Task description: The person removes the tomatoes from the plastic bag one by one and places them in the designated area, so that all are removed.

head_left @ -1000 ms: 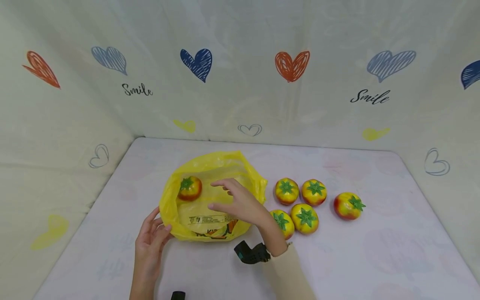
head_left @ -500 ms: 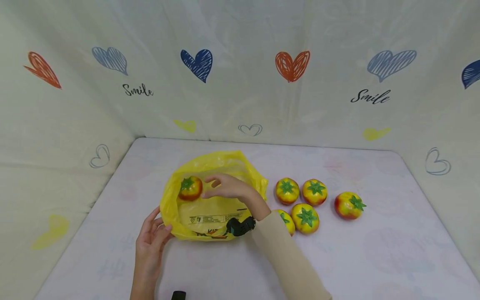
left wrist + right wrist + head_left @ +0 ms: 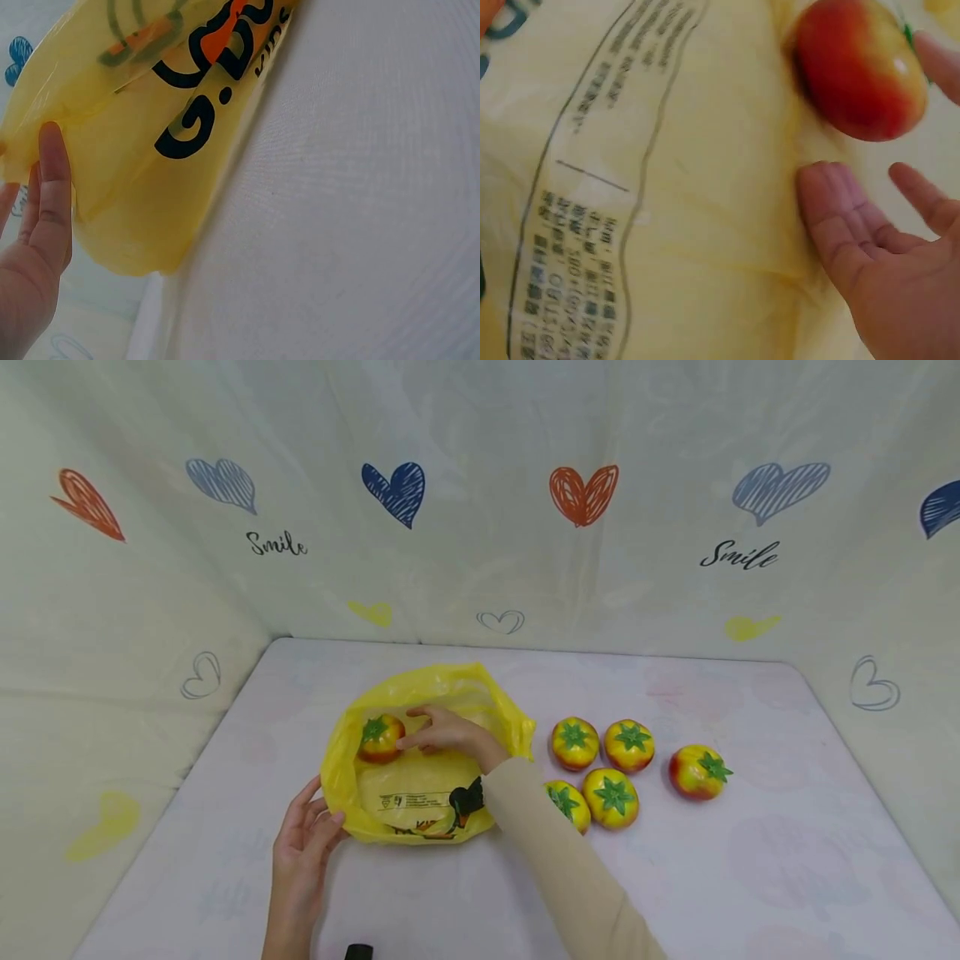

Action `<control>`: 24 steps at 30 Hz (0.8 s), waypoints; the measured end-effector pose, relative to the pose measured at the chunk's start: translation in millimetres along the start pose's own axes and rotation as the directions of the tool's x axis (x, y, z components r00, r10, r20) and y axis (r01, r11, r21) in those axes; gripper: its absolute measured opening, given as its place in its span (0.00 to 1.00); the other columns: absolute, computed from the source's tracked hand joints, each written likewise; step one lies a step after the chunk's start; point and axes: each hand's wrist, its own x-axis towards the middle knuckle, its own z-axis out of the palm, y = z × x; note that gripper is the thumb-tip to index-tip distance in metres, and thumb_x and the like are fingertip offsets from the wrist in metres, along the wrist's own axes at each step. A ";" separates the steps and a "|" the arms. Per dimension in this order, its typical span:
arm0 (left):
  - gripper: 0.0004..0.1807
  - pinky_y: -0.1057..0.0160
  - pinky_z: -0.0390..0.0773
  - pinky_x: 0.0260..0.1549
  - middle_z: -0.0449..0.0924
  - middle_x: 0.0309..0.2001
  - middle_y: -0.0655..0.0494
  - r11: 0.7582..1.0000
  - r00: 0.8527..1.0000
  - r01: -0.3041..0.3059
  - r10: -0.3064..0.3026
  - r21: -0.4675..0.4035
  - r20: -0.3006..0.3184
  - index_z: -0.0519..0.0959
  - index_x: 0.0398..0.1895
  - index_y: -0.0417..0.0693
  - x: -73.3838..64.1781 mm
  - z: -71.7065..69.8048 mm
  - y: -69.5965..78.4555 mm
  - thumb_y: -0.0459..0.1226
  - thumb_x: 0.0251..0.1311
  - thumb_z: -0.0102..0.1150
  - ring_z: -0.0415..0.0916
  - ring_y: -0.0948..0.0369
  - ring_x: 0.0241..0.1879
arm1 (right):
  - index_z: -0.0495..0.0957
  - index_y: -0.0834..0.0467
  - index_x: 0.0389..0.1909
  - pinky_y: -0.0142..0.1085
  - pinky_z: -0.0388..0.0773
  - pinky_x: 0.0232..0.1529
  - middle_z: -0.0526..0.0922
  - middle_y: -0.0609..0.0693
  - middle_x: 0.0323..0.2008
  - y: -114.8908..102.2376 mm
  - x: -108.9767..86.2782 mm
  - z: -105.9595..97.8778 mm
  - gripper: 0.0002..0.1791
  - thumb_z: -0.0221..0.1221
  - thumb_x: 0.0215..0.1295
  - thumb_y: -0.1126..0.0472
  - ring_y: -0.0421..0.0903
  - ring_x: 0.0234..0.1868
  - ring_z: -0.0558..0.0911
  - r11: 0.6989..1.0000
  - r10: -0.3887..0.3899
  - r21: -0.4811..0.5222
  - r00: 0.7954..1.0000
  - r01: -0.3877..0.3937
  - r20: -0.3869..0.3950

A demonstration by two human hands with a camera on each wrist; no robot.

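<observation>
A yellow plastic bag lies on the table with its mouth spread wide. Inside, at its left, sits a shiny red-and-yellow toy tomato with a green star-shaped top. My right hand reaches into the bag just right of this tomato, its fingers apart and loosely bent. In the right wrist view the tomato shows beyond the spread fingers, with one fingertip close to its side. Outside the bag, my left hand touches its near left side, and in the left wrist view the fingers lie nearly straight against the plastic.
Right of the bag, several similar toy tomatoes stand in a cluster, and a single one lies tilted farther right. The pale table ends at a cloth backdrop printed with hearts.
My right hand has moved left and deeper into the bag, up to the tomato, and its fingers have bent somewhat. My left hand and the bag stay almost as they were.
</observation>
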 end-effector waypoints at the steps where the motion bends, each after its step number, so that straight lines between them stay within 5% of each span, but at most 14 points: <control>1: 0.27 0.73 0.80 0.38 0.77 0.43 0.65 1.000 1.000 0.003 -0.003 0.005 -0.003 0.62 0.65 0.52 0.1 0.2 -0.1 0.27 0.63 0.51 0.76 0.70 0.41 | 0.60 0.57 0.67 0.35 0.77 0.45 0.75 0.51 0.37 1.0 2.2 1.4 0.39 0.65 0.55 0.55 0.45 0.34 0.75 1.000 -0.016 -0.015 1.000 0.016 -0.004; 7: 0.28 0.72 0.80 0.37 0.77 0.43 0.65 1.000 1.000 -0.010 0.010 0.012 -0.006 0.62 0.65 0.51 1.7 -0.1 -2.9 0.28 0.63 0.51 0.76 0.70 0.41 | 0.61 0.53 0.66 0.30 0.73 0.37 0.77 0.50 0.41 -1.2 8.2 12.1 0.41 0.67 0.52 0.51 0.42 0.35 0.74 0.991 -0.074 -0.112 0.997 0.070 -0.030; 12: 0.28 0.72 0.80 0.36 0.77 0.43 0.64 0.999 0.999 -0.044 0.044 -0.011 0.012 0.63 0.65 0.52 2.2 -2.4 -5.6 0.27 0.63 0.50 0.77 0.69 0.40 | 0.62 0.51 0.66 0.35 0.73 0.50 0.75 0.51 0.51 -7.0 10.2 21.0 0.43 0.68 0.49 0.46 0.43 0.45 0.74 0.983 -0.046 -0.180 0.996 0.032 -0.073; 24: 0.27 0.73 0.80 0.37 0.77 0.42 0.65 1.000 1.000 0.008 -0.007 0.021 -0.007 0.62 0.65 0.52 -0.1 -0.1 1.7 0.28 0.63 0.51 0.77 0.69 0.39 | 0.58 0.50 0.68 0.42 0.63 0.66 0.67 0.52 0.64 -11.3 11.9 28.1 0.45 0.68 0.50 0.48 0.48 0.62 0.68 0.968 -0.038 -0.252 0.995 0.015 -0.087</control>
